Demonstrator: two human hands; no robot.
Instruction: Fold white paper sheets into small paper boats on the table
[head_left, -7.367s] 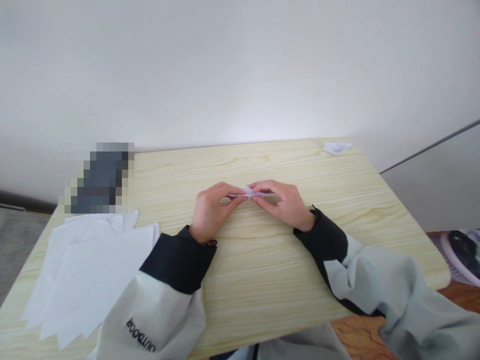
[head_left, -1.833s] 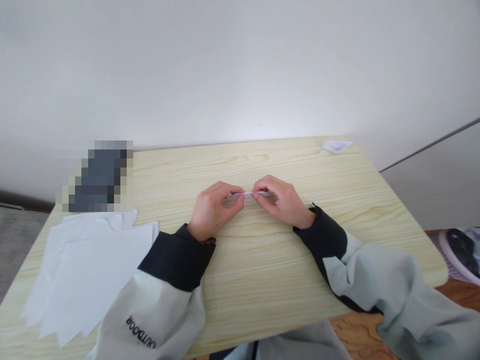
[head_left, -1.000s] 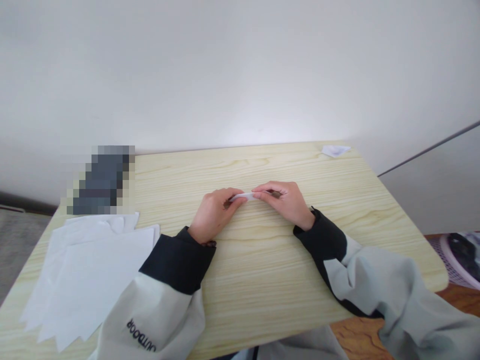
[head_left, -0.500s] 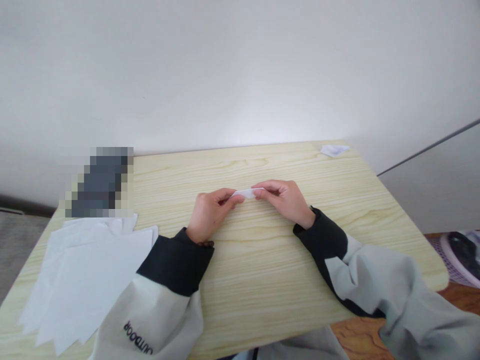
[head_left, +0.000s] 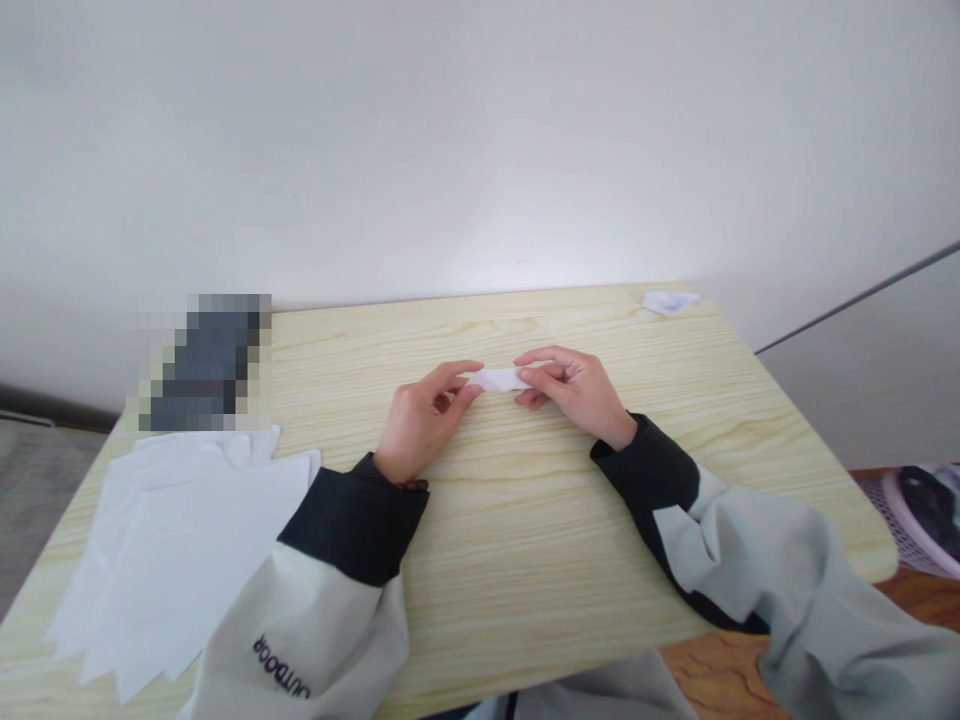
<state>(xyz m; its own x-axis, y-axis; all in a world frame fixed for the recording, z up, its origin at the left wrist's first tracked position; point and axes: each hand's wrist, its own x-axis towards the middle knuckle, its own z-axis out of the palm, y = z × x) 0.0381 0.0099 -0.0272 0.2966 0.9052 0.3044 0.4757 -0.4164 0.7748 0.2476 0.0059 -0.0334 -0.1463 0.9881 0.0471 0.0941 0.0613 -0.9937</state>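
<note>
Between my two hands, over the middle of the table, is a small folded strip of white paper [head_left: 498, 380]. My left hand [head_left: 426, 412] pinches its left end between thumb and fingers. At the other end, my right hand [head_left: 574, 390] grips the paper with its thumb and fingers. The strip lies roughly level from hand to hand, and its two tips are partly hidden by my fingers.
White paper sheets [head_left: 202, 560] lie in a loose stack at the table's left. Behind them is a blurred dark object [head_left: 206, 360]. A folded white paper piece [head_left: 670, 302] sits at the far right corner of the wooden table [head_left: 525, 560]. A pink basket [head_left: 911, 525] stands on the floor at right.
My fingers have loosened and shifted on the strip, so more of the paper's face shows. The right hand's fingers have spread a little and moved slightly up.
</note>
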